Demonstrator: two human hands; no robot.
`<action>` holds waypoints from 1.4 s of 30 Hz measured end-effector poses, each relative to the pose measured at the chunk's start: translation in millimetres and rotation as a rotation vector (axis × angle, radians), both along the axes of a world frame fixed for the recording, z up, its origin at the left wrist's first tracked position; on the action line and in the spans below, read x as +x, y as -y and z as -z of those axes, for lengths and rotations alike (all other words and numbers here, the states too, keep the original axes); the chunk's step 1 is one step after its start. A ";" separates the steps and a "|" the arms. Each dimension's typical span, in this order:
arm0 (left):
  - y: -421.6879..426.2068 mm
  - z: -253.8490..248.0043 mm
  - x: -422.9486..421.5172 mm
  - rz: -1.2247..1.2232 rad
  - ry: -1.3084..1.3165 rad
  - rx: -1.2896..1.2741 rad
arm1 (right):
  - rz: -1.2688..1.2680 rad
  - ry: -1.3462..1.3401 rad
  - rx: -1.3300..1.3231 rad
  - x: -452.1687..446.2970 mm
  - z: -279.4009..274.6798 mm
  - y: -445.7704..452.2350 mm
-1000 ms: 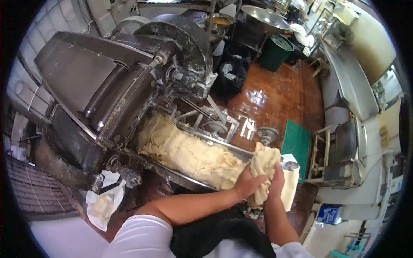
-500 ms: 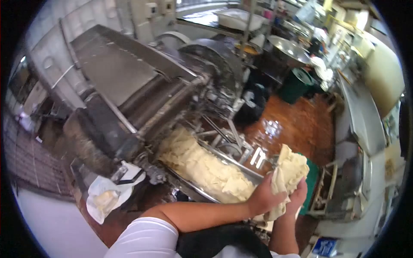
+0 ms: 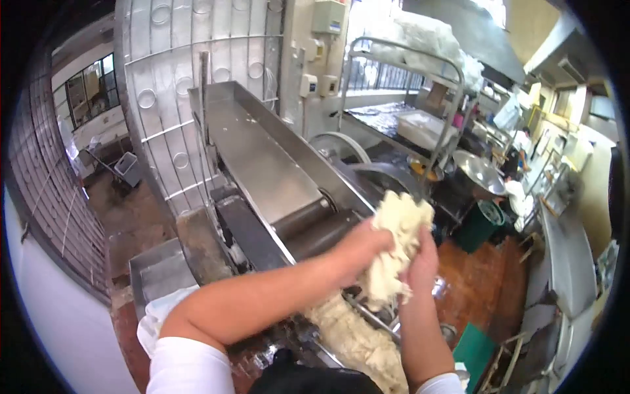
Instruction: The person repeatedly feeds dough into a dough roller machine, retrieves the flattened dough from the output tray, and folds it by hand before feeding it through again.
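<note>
Head view | I see the left hand (image 3: 365, 246) and right hand (image 3: 422, 259) gripping a dough lump (image 3: 396, 240) between them, 4 o'clock | more dough (image 3: 361, 341) lies below, 5 to 6 o'clock | metal chute (image 3: 266, 171), 10 o'clock | green bin (image 3: 477, 230), 3 o'clock

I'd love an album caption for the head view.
Left hand and right hand grip a dough lump near a metal machine.

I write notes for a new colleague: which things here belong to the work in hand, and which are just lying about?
Likely belonging:
dough piece between left hand and right hand
dough mass below
metal machine beside the hands

Likely only standing or lying about:
green bin
metal bowl
green mat
</note>
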State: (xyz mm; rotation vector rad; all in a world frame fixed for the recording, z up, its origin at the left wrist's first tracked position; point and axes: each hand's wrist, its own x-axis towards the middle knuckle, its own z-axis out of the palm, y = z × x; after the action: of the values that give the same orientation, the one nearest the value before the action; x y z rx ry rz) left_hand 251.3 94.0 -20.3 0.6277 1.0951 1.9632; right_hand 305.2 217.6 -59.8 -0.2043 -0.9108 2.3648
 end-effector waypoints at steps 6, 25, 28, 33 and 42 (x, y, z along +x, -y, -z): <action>94.4 -83.5 -183.2 -0.271 -0.203 -0.237 | -0.186 -0.069 -0.049 -205.4 -68.0 82.9; 171.0 -1.1 -431.4 -1.001 -1.194 -1.679 | 0.434 0.558 0.576 -12.1 9.2 -49.2; 172.9 -4.5 -444.2 -1.169 -1.183 -1.611 | 0.512 0.661 0.426 39.7 44.2 -52.8; 168.2 -18.7 -422.8 -1.186 -1.354 -1.319 | 0.550 0.733 0.303 103.3 94.3 -45.8; 167.6 13.0 -433.2 -0.615 -1.119 -1.241 | 0.379 0.880 0.328 120.4 155.6 9.2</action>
State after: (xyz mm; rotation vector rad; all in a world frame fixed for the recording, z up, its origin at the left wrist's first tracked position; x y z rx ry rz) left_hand -181.9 -73.6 -33.2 0.6588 3.0536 0.7646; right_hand 425.6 208.4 -215.4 -1.2220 -1.4675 1.7037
